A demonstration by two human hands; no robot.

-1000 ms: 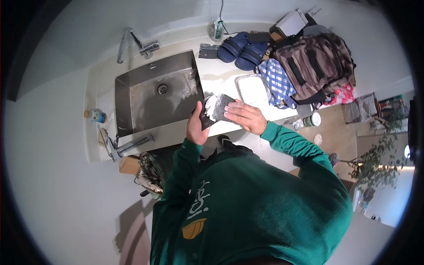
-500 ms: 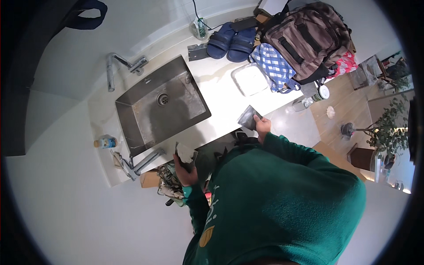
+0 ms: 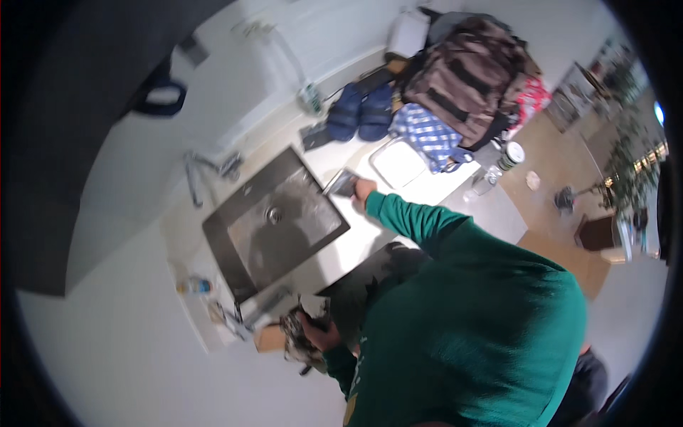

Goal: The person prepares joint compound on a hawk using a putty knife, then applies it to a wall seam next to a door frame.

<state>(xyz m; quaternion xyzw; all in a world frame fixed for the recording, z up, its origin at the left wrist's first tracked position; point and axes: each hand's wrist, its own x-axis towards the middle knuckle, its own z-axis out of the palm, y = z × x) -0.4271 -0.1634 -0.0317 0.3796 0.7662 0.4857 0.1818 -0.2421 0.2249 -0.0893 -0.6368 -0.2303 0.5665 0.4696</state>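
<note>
The sink [image 3: 240, 265] looks dull, brushed metal from where I stand, the tap [image 3: 230, 168] behind it a shinier one. The bench [image 3: 359, 240] seems smooth and glossy, the flat dark piece [image 3: 343, 183] faintly sheeny; sweater [image 3: 484, 299] and checked bag [image 3: 430, 134] are matt cloth.

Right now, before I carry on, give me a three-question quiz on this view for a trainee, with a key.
1. Which hand holds the dark flat piece close to the right edge of the sink?
2. True or false: the blue sandals are on the counter.
3. Fill in the blank: the blue-and-white checked bag lies between the pale tray and the ____.

Key:
1. The right hand.
2. True.
3. Backpack.
</note>
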